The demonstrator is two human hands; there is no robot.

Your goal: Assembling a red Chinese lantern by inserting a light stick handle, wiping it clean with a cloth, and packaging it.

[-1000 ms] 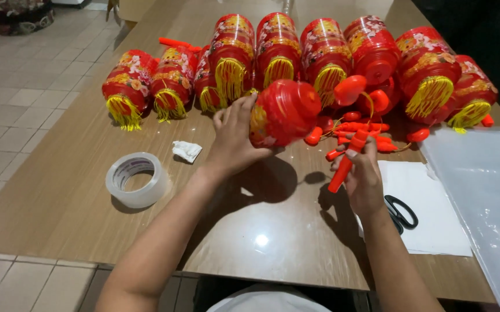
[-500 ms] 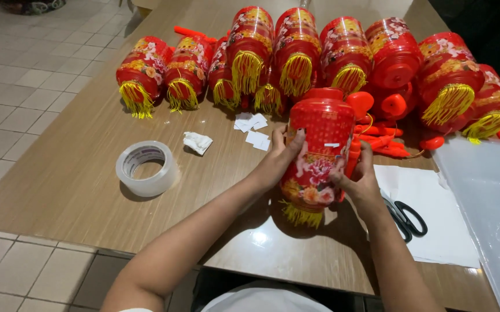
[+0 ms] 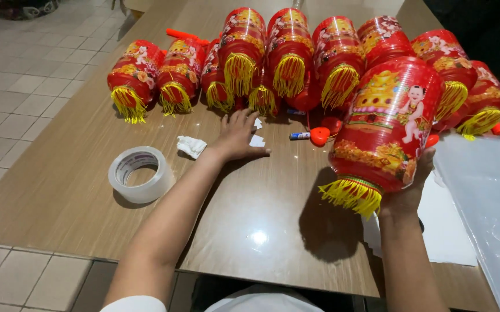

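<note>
The right hand gripped a red cylindrical paper lantern with a yellow fringe from below, holding it tilted above the brown wooden desk near its right edge. The left hand lay flat and released on the desk, touching small white paper scraps, just before a row of matching red lanterns along the far edge. A roll of clear tape sat toward the left edge.

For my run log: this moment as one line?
right hand: holds red lantern | left hand: flat on table, near paper scraps
</note>
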